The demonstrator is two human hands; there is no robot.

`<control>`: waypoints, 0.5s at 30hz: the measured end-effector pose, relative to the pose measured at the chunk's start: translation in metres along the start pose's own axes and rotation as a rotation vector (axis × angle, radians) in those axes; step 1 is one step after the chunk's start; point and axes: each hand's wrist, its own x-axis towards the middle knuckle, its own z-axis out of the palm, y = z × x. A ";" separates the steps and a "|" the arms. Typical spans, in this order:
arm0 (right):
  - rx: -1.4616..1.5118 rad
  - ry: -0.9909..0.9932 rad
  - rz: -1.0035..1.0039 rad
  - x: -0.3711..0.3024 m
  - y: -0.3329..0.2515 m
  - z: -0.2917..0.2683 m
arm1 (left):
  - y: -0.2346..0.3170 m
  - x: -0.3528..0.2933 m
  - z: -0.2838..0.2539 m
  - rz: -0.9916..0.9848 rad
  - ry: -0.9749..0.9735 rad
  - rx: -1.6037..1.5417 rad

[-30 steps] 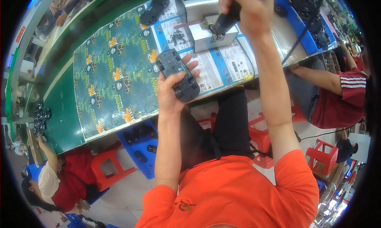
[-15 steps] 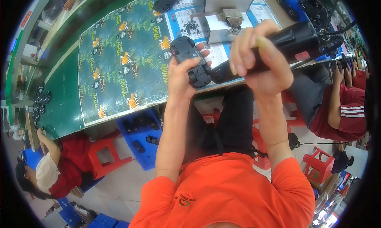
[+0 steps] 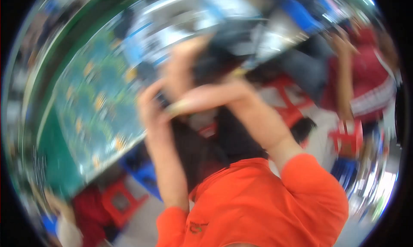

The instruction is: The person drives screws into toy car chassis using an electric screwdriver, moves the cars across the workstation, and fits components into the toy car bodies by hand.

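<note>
The view is smeared by motion. My right hand [image 3: 183, 72] is wrapped round a thick black electric screwdriver [image 3: 223, 49], whose tip is hidden. My left hand [image 3: 152, 107] is closed round a black toy car [image 3: 147, 73], mostly covered by my fingers and blurred; its underside showed in the earlier frame. Both hands are close together over the table's front edge, with the right thumb stretched toward the left fingers. Whether the screwdriver touches the toy car I cannot tell.
A patterned green sheet [image 3: 99, 96] covers part of the green table [image 3: 60, 161]. Behind my hands stands a blurred whitish-silver box [image 3: 185, 14]. A blue bin [image 3: 144, 171] and a red stool [image 3: 122, 199] are below the table. A person in a maroon shirt [image 3: 365, 79] sits at right.
The view has swung and blurred. Both hands have come closer together, the right one moving left with the screwdriver toward the left hand. The toy car is now largely hidden.
</note>
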 end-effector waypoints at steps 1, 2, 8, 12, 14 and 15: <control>-0.032 0.166 0.453 -0.013 -0.008 0.010 | -0.009 -0.002 -0.077 0.094 0.092 0.182; -0.081 0.256 0.533 -0.013 -0.018 0.015 | -0.004 0.005 -0.097 0.113 -0.126 0.575; 0.051 0.133 0.078 0.012 0.026 0.017 | 0.027 0.018 -0.040 -0.073 -0.014 -0.196; 0.089 0.125 0.056 0.008 0.020 0.020 | 0.017 0.023 -0.038 -0.050 -0.089 -0.153; 0.053 0.154 -0.004 0.010 0.021 0.022 | 0.018 0.017 -0.024 -0.023 -0.075 -0.159; 0.057 0.144 -0.003 0.008 0.018 0.023 | 0.020 0.010 -0.011 -0.049 -0.011 -0.147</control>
